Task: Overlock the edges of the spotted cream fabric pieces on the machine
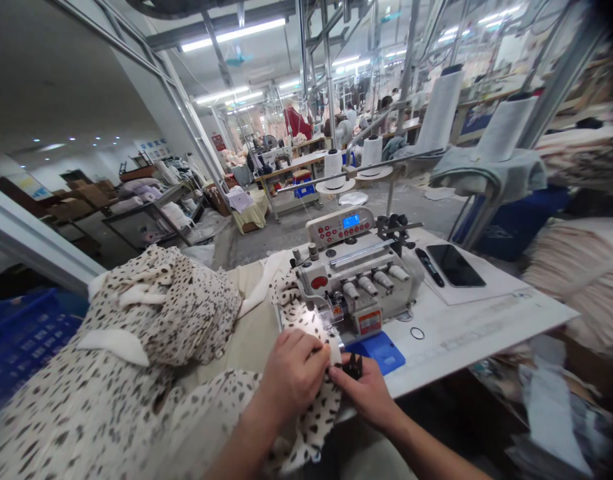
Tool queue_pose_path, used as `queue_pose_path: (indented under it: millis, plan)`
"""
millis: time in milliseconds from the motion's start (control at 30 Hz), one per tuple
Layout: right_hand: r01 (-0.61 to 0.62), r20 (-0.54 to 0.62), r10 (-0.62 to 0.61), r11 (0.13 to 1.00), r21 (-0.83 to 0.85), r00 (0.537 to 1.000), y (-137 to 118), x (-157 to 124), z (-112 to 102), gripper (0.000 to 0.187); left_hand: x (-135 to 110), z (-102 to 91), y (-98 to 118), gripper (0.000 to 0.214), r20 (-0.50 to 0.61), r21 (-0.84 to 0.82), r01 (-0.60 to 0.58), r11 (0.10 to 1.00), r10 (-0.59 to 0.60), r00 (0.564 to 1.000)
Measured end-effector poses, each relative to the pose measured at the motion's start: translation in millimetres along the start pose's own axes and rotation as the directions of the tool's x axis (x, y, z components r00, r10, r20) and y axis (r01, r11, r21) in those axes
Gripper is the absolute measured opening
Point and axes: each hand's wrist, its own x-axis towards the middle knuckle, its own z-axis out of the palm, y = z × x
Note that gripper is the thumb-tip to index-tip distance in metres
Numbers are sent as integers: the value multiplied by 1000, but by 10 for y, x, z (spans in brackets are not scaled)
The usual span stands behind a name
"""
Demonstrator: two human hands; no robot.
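An overlock sewing machine (359, 273) with a lit blue display stands on the white table. Cream fabric with dark spots (319, 408) runs from beside its needle area down over the front edge. My left hand (294, 370) is closed, its thumb and fingers pinching the fabric just in front of the presser foot. Close beside it, my right hand (366, 390) pinches the fabric's right edge between thumb and fingers. A small black object with pointed tips (353, 365) shows at the right hand's fingers; its kind is unclear.
A large heap of spotted fabric (176, 307) covers the left side, near a blue basket (31, 340). A phone (455, 265), a black pen-like tool (429, 267) and a black ring (417, 333) lie right of the machine. White thread cones (441, 110) stand behind.
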Motion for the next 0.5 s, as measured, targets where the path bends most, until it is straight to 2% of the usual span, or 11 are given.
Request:
queue_pose_path:
  millis: [233,500]
  plan:
    - [-13,4,13,1000,19,1000,15,-10,-7,31,43,-2,6,17,-8,-28,-20,999,19,1000]
    - [2,19,-3,999,49,1000,31,-5,-18,31,71,46,15,17,14,-44,17,999,-17,1000]
